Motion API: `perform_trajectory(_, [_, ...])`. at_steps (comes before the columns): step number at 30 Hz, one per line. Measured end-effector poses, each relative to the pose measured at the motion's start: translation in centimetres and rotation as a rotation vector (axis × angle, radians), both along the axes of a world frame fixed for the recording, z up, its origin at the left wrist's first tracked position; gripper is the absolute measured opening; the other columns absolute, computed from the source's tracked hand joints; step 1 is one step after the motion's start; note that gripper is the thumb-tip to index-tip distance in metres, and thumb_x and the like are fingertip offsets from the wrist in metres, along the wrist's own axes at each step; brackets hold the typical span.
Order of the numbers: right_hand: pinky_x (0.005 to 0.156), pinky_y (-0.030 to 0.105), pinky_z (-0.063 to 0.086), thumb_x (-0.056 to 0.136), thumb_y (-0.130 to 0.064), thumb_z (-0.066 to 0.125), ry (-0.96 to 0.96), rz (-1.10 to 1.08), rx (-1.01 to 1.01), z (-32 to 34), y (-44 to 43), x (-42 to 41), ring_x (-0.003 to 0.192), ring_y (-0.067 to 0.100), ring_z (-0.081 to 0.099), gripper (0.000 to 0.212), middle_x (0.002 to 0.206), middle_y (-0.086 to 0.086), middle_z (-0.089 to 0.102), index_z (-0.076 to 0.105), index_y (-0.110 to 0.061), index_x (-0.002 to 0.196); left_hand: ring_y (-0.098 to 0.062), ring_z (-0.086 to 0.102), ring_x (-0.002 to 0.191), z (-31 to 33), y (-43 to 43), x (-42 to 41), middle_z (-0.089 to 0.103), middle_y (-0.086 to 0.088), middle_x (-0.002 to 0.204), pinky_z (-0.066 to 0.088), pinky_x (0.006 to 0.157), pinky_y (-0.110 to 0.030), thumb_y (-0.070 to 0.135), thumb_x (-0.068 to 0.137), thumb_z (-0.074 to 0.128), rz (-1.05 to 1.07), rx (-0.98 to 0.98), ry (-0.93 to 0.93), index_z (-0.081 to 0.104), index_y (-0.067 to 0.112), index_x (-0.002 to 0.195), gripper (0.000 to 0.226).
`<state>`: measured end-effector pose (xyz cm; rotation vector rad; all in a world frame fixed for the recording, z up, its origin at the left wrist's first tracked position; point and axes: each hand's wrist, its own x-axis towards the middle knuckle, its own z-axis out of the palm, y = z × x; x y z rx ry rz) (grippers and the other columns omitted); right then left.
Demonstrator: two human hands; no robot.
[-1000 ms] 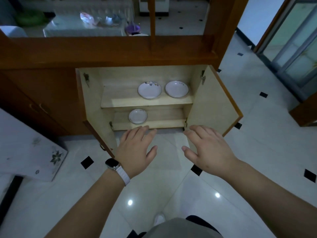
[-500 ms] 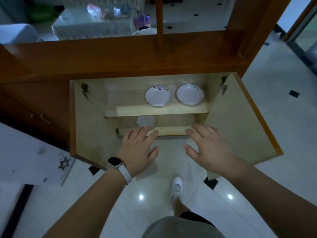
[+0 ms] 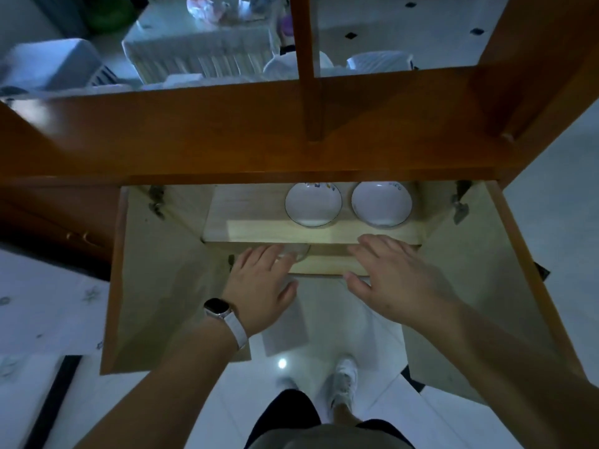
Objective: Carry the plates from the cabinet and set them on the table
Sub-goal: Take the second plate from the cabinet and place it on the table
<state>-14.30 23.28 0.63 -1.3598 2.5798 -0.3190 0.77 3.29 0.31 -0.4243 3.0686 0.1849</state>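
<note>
Centre of frame: 2 white plates, left plate (image 3: pixel 313 204) and right plate (image 3: pixel 381 204), side by side on the upper shelf (image 3: pixel 246 222) of the open cabinet (image 3: pixel 155 280). Just below, a 3rd plate (image 3: pixel 296 251), mostly hidden behind the left hand (image 3: pixel 261 278). Left hand and right hand (image 3: pixel 393 278): flat, fingers spread, holding nothing. Likely glazed ceramic: stiff, smooth, slippery, breakable. Best gripped at opposite rims, thumb on top.
</note>
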Motion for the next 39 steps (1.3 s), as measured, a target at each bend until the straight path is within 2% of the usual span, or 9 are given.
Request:
perform_trajectory(9, [0.096,0.039,0.036,0.088,-0.051,0.041,-0.047,-0.045,0.035,-4.7,-3.1,-3.1,0.117,0.027,0.051,0.055,0.129,0.005,0.057,0.059,-0.017,0.127,-0.036,0.055,0.118,-4.5,-4.1,-2.7,0.059,-0.016,0.130,0.043,0.098,-0.051,0.041,0.083,0.044,-0.001,0.034,-0.014,0.060,0.014,0.124,0.052])
perform_trajectory(15, [0.097,0.040,0.034,0.092,-0.047,0.051,-0.052,-0.107,0.031,-8.8,-6.2,-6.1,0.120,0.028,0.048,0.050,0.134,0.006,0.055,0.055,-0.018,0.133,-0.038,0.051,0.125,-8.8,-6.7,-5.4,0.056,-0.019,0.136,0.040,0.102,-0.054,0.040,0.084,0.044,-0.027,0.079,-0.059,0.060,0.010,0.125,0.053])
perform_trajectory(19, [0.096,0.039,0.034,0.093,-0.046,0.050,-0.070,-0.136,0.014,-12.2,-8.1,-7.3,0.120,0.028,0.047,0.049,0.132,0.006,0.055,0.055,-0.017,0.132,-0.037,0.046,0.129,-12.7,-8.7,-7.9,0.051,-0.017,0.141,0.033,0.107,-0.053,0.041,0.085,0.047,-0.019,0.112,-0.094,0.057,0.013,0.130,0.054])
perform_trajectory(24, [0.095,0.041,0.036,0.091,-0.044,0.053,-0.046,-0.124,0.020,-18.0,-10.7,-9.1,0.116,0.031,0.049,0.049,0.128,0.009,0.057,0.058,-0.013,0.128,-0.034,0.049,0.122,-19.4,-11.2,-11.1,0.055,-0.011,0.136,0.038,0.099,-0.047,0.042,0.083,0.048,0.057,0.109,-0.030,0.056,0.018,0.128,0.052])
perform_trajectory(29, [0.088,0.043,0.044,0.089,-0.037,0.058,-0.075,-0.203,-0.008,-24.9,-13.8,-11.0,0.108,0.035,0.054,0.045,0.119,0.014,0.060,0.061,-0.006,0.121,-0.033,0.048,0.120,-27.5,-13.9,-14.2,0.055,-0.012,0.133,0.040,0.094,-0.043,0.043,0.084,0.048,0.326,0.361,0.013,0.054,0.015,0.131,0.055])
perform_trajectory(31, [0.087,0.047,0.047,0.091,-0.036,0.059,-0.120,-0.274,-0.044,-27.2,-14.9,-11.6,0.108,0.038,0.054,0.046,0.120,0.017,0.059,0.060,-0.002,0.122,-0.030,0.049,0.120,-30.3,-15.0,-15.1,0.053,-0.012,0.133,0.041,0.093,-0.035,0.042,0.089,0.052,0.511,0.582,0.082,0.052,0.015,0.132,0.051])
perform_trajectory(34, [0.087,0.044,0.048,0.092,-0.038,0.058,-0.234,-0.425,-0.109,-30.1,-16.5,-12.5,0.113,0.038,0.051,0.050,0.124,0.018,0.055,0.055,-0.003,0.128,-0.021,0.057,0.103,-32.9,-16.4,-16.6,0.056,-0.005,0.125,0.039,0.081,-0.022,0.042,0.091,0.058,0.766,0.903,0.191,0.050,0.019,0.131,0.047])
perform_trajectory(37, [0.086,0.040,0.047,0.091,-0.039,0.058,-0.433,-0.622,-0.212,-32.3,-18.2,-13.6,0.108,0.034,0.056,0.053,0.117,0.017,0.060,0.051,-0.004,0.130,-0.004,0.057,0.084,-34.4,-17.8,-18.0,0.061,0.005,0.105,0.039,0.063,-0.012,0.039,0.091,0.060,0.800,1.005,0.247,0.050,0.021,0.129,0.043])
perform_trajectory(39, [0.074,0.032,0.044,0.090,-0.039,0.057,-0.553,-0.720,-0.292,-33.3,-19.2,-14.4,0.094,0.027,0.060,0.046,0.102,0.012,0.066,0.052,-0.008,0.123,0.000,0.056,0.078,-35.0,-18.8,-18.9,0.060,0.010,0.094,0.041,0.058,-0.008,0.033,0.091,0.062,0.758,1.037,0.237,0.051,0.021,0.125,0.037])
